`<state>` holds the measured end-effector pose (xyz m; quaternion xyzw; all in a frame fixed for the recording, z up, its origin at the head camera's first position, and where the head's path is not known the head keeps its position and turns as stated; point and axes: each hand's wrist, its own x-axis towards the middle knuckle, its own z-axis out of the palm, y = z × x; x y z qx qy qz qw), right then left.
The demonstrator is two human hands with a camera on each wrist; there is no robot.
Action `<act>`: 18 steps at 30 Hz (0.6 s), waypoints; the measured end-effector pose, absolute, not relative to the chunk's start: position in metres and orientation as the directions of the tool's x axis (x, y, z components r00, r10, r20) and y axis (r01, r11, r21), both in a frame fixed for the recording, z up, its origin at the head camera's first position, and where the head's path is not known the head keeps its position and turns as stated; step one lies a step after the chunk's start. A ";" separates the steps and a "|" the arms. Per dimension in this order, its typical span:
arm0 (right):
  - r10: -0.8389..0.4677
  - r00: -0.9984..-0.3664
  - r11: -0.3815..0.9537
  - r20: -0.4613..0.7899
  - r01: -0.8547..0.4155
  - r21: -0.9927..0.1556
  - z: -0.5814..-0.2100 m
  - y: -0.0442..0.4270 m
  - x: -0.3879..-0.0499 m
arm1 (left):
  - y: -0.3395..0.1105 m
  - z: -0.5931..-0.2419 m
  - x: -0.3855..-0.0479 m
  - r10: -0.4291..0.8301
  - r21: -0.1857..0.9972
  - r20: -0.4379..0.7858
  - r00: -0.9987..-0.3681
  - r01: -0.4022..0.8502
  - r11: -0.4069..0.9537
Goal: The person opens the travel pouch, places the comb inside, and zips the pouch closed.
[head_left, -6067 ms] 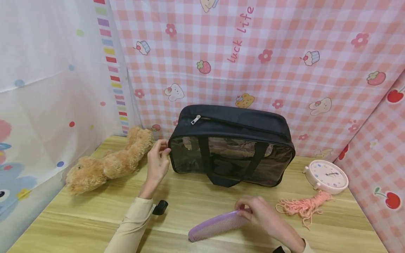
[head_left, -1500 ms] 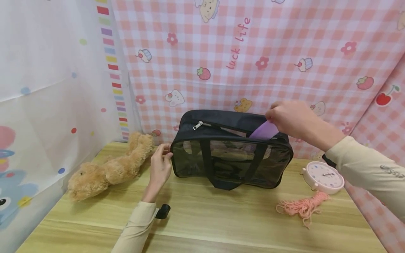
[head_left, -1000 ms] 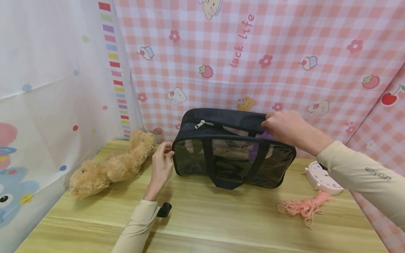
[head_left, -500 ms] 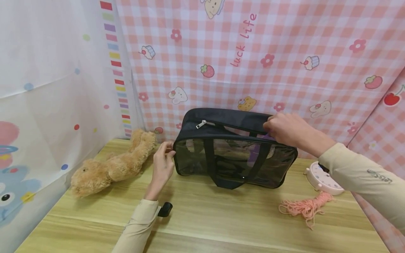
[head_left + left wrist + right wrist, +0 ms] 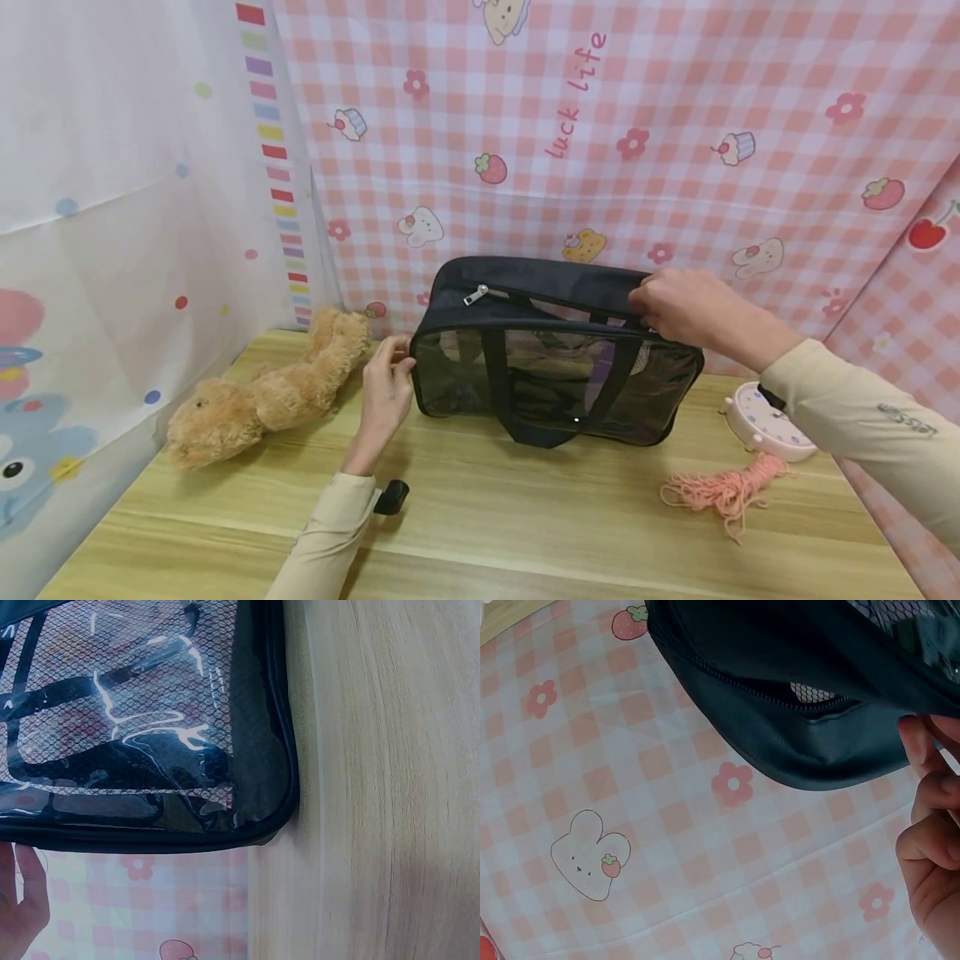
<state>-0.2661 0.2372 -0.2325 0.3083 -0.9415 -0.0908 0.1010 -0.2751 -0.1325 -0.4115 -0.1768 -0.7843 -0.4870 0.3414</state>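
A black zip bag (image 5: 555, 287) with a see-through front stands on the table, its top zip partly undone. My left hand (image 5: 387, 387) pinches the bag's left edge; in the left wrist view, fingertips (image 5: 28, 881) meet the dark piping. At the right end of the opening is my right hand (image 5: 686, 308), its fingers curled at the top edge of a purple comb. Most of the comb (image 5: 600, 362) shows through the clear front, inside the bag and partly behind a handle strap. In the right wrist view, the bag's rim hides the fingertips of my right hand (image 5: 934, 825).
A tan plush toy (image 5: 270, 400) lies left of the bag. On the right are a pale pink alarm clock (image 5: 765, 421), partly covered by my right sleeve, and a bundle of pink yarn (image 5: 727, 487). Checked cloth (image 5: 525, 125) hangs close behind the bag.
My right hand carried the comb from the table up to the bag, then lowered it through the opening. The comb now sits deeper inside. My left hand kept its place on the bag's edge.
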 end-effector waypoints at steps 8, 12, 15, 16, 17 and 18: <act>-0.577 -0.809 0.808 0.109 -0.548 0.215 -0.232 0.236 -0.266 | -0.133 -0.412 -0.275 -0.052 0.642 0.709 -0.704 0.613 0.460; -0.576 -0.811 0.809 0.104 -0.547 0.216 -0.231 0.232 -0.265 | -0.134 -0.412 -0.276 -0.052 0.632 0.721 -0.691 0.625 0.458; -0.583 -0.806 0.803 0.103 -0.553 0.221 -0.230 0.229 -0.266 | -0.133 -0.413 -0.277 -0.050 0.623 0.730 -0.682 0.634 0.457; -0.585 -0.805 0.802 0.103 -0.555 0.222 -0.230 0.227 -0.266 | -0.133 -0.413 -0.277 -0.049 0.621 0.733 -0.679 0.637 0.457; -0.586 -0.804 0.801 0.103 -0.555 0.223 -0.230 0.226 -0.266 | -0.133 -0.413 -0.277 -0.049 0.619 0.734 -0.678 0.638 0.458; -0.586 -0.804 0.801 0.106 -0.554 0.226 -0.229 0.225 -0.266 | -0.133 -0.413 -0.277 -0.048 0.619 0.734 -0.678 0.637 0.459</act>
